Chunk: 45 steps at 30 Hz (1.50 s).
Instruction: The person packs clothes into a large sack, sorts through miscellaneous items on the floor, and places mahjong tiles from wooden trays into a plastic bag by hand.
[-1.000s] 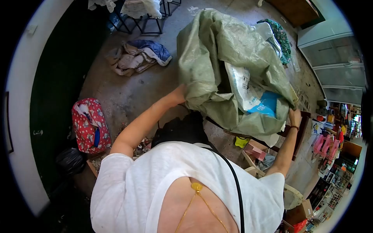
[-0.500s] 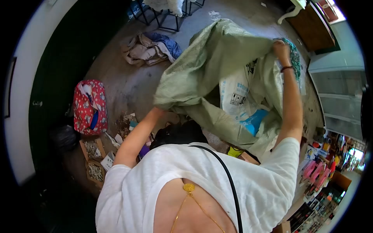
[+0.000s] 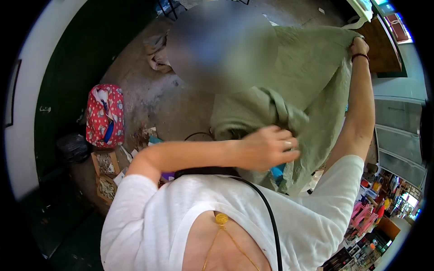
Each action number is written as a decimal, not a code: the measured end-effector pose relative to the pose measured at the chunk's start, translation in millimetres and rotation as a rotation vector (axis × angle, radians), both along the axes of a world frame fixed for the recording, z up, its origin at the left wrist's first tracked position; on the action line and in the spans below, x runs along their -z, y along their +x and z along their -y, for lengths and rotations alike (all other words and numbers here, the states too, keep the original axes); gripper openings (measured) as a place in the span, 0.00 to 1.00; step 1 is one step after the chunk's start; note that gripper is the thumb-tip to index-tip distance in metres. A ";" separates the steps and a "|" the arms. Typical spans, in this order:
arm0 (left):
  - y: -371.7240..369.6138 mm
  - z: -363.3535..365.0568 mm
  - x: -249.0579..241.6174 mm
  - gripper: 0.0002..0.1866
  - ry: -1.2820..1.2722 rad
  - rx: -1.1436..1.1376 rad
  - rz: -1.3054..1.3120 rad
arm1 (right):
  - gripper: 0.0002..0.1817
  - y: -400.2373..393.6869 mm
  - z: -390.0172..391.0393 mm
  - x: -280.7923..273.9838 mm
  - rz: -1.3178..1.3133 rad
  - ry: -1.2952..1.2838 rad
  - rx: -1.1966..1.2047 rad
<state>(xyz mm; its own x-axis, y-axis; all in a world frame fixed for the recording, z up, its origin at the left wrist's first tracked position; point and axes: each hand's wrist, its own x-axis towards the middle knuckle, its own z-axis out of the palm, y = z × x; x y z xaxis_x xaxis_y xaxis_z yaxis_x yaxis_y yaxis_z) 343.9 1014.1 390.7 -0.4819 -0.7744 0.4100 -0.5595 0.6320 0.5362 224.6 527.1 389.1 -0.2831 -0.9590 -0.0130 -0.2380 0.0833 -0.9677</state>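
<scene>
A large pale-green woven sack spreads in front of me, its far corner raised to the right. My right hand, with a dark bead bracelet at the wrist, is closed on that corner at arm's length. My left hand reaches across my body over the sack's near part, back of the hand up. Its fingers, one with a ring, curl in at the bunched fabric, and their tips are hidden. A bit of blue shows below that hand. Left of it, the sack lies in loose folds.
A red patterned bag stands on the floor to the left, near a black plastic bag and open boxes of small pieces. Beige cloth lies beyond, partly behind a blurred patch. A glass-fronted cabinet is at the right.
My left hand has swung right across my body from the sack's left edge. My right hand has stretched farther out and right, pulling the sack taut; its printed contents are now mostly covered.
</scene>
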 end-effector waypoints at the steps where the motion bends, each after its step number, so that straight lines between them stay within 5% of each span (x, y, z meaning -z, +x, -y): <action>1: -24.3 25.1 21.3 0.17 -0.020 -0.005 0.081 | 0.18 5.6 14.1 10.7 0.000 0.000 0.006; 4: -50.0 102.2 98.9 0.24 0.089 0.007 0.381 | 0.27 13.0 25.2 28.7 -0.661 -0.713 -0.138; 6: -17.1 163.1 145.9 0.27 0.060 -0.160 0.751 | 0.34 23.0 -43.2 30.8 -1.140 -0.931 -0.124; 7: 13.9 180.9 128.1 0.32 0.106 -0.339 0.912 | 0.38 27.0 -86.3 29.9 -1.422 -0.859 -0.039; 9: 79.5 215.6 148.2 0.43 0.150 -0.513 0.957 | 0.42 11.2 -116.7 61.9 -1.440 -0.922 -0.333; 13: 159.1 248.2 184.3 0.28 0.070 -0.633 1.263 | 0.43 -29.7 -174.1 98.1 -1.681 -0.663 -0.966; 18: 198.8 255.6 186.5 0.33 0.110 -0.862 1.211 | 0.36 -159.0 -90.3 142.0 -0.945 -0.101 -0.707; 20: 185.2 268.8 197.4 0.34 0.548 -0.779 0.828 | 0.36 -169.0 -75.5 156.9 -1.107 -0.145 -0.670; 22: 154.9 272.5 179.6 0.27 0.839 -0.623 0.717 | 0.33 -162.9 -69.3 193.7 -1.309 0.170 -0.669; 24: 132.2 249.6 160.3 0.24 0.596 -0.562 0.649 | 0.27 -169.4 -61.5 255.6 -1.683 0.197 -0.903; 26: 124.5 203.0 123.8 0.18 0.211 -0.514 0.462 | 0.20 -135.6 -95.4 250.7 -1.997 0.243 -1.016; 27: 121.4 171.0 125.2 0.15 -0.221 -0.612 0.317 | 0.15 -115.1 -118.1 233.7 -2.124 0.166 -1.197; 29: 126.2 80.3 99.5 0.12 -0.333 -0.654 0.031 | 0.18 -106.7 -133.8 221.3 -1.961 -0.124 -1.250; 30: 129.4 33.1 101.2 0.10 -0.273 -0.716 -0.070 | 0.21 -120.6 -133.1 221.7 -1.785 -0.572 -1.285; 31: 135.5 -15.3 109.1 0.09 -0.123 -0.812 -0.098 | 0.23 -96.8 -154.7 186.8 -1.753 -0.470 -1.305; 32: 138.4 -69.4 133.9 0.09 -0.039 -0.993 -0.123 | 0.22 -61.8 -173.3 156.5 -1.675 -0.194 -1.466; 33: 136.7 -124.1 167.9 0.10 0.035 -1.143 -0.158 | 0.21 -45.9 -190.8 131.8 -1.157 0.325 -1.445; 34: 127.8 -189.7 199.3 0.12 0.362 -1.342 -0.117 | 0.19 -28.3 -213.4 113.2 -0.935 0.484 -1.326; 35: 113.9 -247.7 206.8 0.11 0.872 -1.523 -0.053 | 0.18 -13.9 -222.2 94.7 -0.915 0.516 -1.338; 36: 98.8 -323.7 248.2 0.13 1.201 -1.423 0.176 | 0.17 0.7 -228.6 81.0 -1.013 0.482 -1.288; 37: 74.8 -365.8 210.6 0.12 1.377 -1.773 -0.115 | 0.17 16.7 -225.8 72.8 -1.138 0.422 -1.281; 38: 52.8 -427.2 225.0 0.13 1.651 -1.437 0.099 | 0.18 35.1 -218.2 65.7 -1.258 0.351 -1.268; 39: 24.4 -478.4 240.3 0.15 1.802 -1.511 -0.049 | 0.19 56.9 -212.6 56.6 -1.356 0.204 -1.313; 42: -79.1 -572.1 258.7 0.11 1.651 -2.169 -0.289 | 0.20 134.1 -216.6 34.4 -1.486 -0.212 -1.402; 45: -156.0 -639.1 326.9 0.10 1.612 -2.265 -0.359 | 0.21 215.6 -234.7 29.3 -1.399 -0.438 -1.397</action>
<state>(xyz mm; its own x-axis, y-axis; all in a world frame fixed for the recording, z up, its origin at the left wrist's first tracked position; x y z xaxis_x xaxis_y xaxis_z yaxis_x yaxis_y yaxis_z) 187.9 1653.1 63.9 0.6293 0.5118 -0.5848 0.5961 -0.8007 -0.0593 440.1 761.8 359.8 0.9007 -0.3637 -0.2375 -0.3741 -0.9274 0.0015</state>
